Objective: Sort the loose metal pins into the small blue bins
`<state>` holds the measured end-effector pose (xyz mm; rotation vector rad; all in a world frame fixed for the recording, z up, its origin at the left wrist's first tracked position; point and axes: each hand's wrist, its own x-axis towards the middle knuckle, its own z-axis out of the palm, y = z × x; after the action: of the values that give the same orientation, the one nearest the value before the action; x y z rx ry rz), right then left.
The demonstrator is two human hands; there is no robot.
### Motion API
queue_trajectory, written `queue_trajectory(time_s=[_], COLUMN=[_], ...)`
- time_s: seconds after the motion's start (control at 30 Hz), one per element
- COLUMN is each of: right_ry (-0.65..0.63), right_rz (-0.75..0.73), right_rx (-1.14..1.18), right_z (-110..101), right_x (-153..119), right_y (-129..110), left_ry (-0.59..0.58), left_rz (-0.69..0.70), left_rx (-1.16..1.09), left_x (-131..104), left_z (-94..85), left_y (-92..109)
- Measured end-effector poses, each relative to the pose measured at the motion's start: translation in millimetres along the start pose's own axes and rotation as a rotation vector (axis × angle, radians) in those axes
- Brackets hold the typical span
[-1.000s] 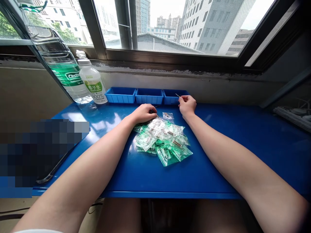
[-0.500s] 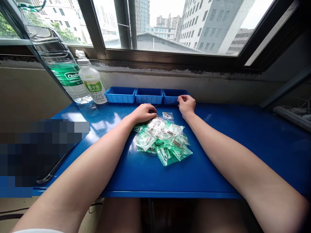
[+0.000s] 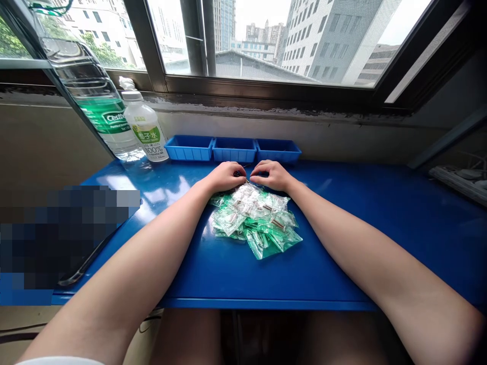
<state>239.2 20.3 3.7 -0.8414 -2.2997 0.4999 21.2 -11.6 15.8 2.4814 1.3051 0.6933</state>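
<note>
My left hand (image 3: 227, 176) rests at the back left of a heap of small clear and green plastic bags (image 3: 262, 218). Its fingers curl over some small dark thin pieces (image 3: 237, 174), mostly hidden by the hand. Facing it, my right hand (image 3: 272, 175) is close to the left fingertips, with thumb and forefinger bent and a little apart. I see nothing clearly held in it. Small brownish metal-like pieces show inside several bags.
Three blue bins, a left (image 3: 189, 148), a middle (image 3: 234, 150) and a right one (image 3: 277, 150), line the back of the blue table (image 3: 327, 243). A large water bottle (image 3: 97, 101) and a smaller bottle (image 3: 146, 129) stand at left. A power strip (image 3: 456, 180) lies far right.
My right hand has moved from the right bin's front edge leftward to beside my left hand. It now covers the spot where a small clear bag lay. My left hand has stayed.
</note>
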Motion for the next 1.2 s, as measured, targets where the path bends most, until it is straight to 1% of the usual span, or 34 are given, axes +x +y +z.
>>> queue_trajectory(time_s=[0.1,0.4,0.57,0.73,0.9,1.2], right_ry=[-0.027,-0.012,-0.014,-0.066,-0.105,-0.062], right_rz=[-0.013,-0.01,0.015,0.048,0.031,0.084], right_rx=[-0.027,-0.054,-0.054,-0.067,-0.063,0.033], right_z=[0.3,3.5,6.1,8.6,10.3,9.5], right_x=[1.4,3.0,3.9,5.8,7.5,5.7], right_y=[3.8,7.6,3.5,-2.7,-5.1,-8.2], left_ry=[-0.001,0.003,0.005,0.007,0.005,0.005], left_rz=[-0.002,0.012,0.017,0.024,-0.019,-0.026], left_rx=[0.001,-0.001,-0.001,-0.001,-0.025,-0.054], left_x=[0.2,0.7,0.6,1.2,1.7,0.9], left_z=[-0.1,0.4,0.5,1.9,2.2,1.8], left_y=[-0.1,-0.5,-1.1,-3.8,-3.5,-1.9])
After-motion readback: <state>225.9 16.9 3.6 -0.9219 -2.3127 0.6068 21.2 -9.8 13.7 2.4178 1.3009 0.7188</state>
